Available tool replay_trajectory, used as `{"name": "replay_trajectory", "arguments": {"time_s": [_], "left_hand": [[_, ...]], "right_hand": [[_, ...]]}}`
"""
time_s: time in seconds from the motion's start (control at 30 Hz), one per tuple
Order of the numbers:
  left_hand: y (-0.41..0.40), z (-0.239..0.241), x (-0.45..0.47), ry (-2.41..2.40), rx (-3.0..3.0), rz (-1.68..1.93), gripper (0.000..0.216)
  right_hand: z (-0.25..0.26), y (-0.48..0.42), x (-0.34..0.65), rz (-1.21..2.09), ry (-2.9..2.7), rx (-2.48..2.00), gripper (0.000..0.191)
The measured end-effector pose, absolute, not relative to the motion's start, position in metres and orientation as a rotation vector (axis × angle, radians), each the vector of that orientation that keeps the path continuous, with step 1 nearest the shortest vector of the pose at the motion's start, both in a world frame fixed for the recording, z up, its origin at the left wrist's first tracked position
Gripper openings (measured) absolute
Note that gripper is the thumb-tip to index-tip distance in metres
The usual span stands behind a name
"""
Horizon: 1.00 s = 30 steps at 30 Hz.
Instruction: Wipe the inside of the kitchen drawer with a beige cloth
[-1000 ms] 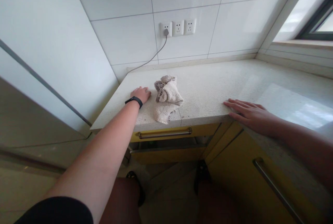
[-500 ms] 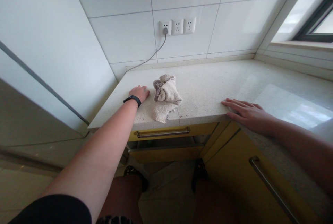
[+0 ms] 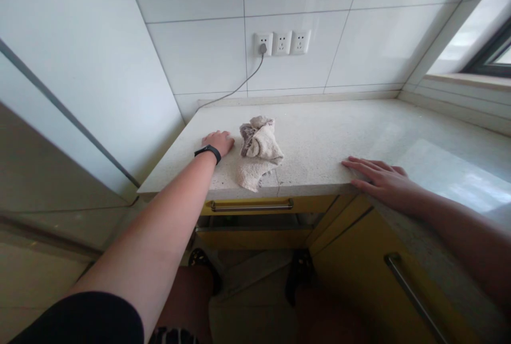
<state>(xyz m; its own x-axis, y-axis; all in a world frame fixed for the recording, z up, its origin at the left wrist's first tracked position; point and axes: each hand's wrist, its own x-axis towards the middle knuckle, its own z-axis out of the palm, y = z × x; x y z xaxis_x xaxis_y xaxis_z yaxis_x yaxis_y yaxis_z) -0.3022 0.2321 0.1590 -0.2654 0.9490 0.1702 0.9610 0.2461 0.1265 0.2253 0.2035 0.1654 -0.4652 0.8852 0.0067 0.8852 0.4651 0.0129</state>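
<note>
A crumpled beige rag point(image 3: 258, 149) lies on the pale speckled countertop point(image 3: 327, 131), one corner drooping over the front edge. My left hand point(image 3: 219, 141), with a black band on the wrist, rests on the counter just left of the rag, fingers curled down, nothing visible in it. My right hand point(image 3: 377, 178) lies flat on the counter near its inner corner edge, fingers stretched out and empty, well to the right of the rag.
White wall sockets point(image 3: 281, 43) with one grey plug and cable sit on the tiled wall. A white fridge side point(image 3: 72, 93) stands at left. Yellow drawers with metal handles point(image 3: 251, 206) run below the counter. A window sill point(image 3: 467, 80) is at right.
The view has shifted slightly; both hands and the rag keep their places on the counter.
</note>
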Motion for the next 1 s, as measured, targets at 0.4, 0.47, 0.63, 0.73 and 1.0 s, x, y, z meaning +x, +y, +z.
{"name": "replay_trajectory", "arguments": {"time_s": [0.4, 0.47, 0.63, 0.73, 1.0], "left_hand": [[0.233, 0.158, -0.304, -2.461, -1.854, -0.321, 0.058], [0.233, 0.158, -0.303, -2.462, -1.849, -0.329, 0.057], [0.233, 0.158, -0.302, -2.461, -1.846, -0.347, 0.057], [0.233, 0.157, -0.302, -2.460, -1.846, -0.349, 0.057], [0.233, 0.158, -0.302, -2.453, -1.862, -0.350, 0.060]], "right_hand": [[0.169, 0.200, 0.222, -0.004, 2.706, 1.637, 0.074], [0.171, 0.198, 0.221, -0.011, 2.705, 1.630, 0.074], [0.175, 0.196, 0.219, -0.016, 2.696, 1.620, 0.073], [0.175, 0.197, 0.220, -0.008, 2.695, 1.619, 0.072], [0.176, 0.196, 0.219, -0.019, 2.675, 1.632, 0.073]]}}
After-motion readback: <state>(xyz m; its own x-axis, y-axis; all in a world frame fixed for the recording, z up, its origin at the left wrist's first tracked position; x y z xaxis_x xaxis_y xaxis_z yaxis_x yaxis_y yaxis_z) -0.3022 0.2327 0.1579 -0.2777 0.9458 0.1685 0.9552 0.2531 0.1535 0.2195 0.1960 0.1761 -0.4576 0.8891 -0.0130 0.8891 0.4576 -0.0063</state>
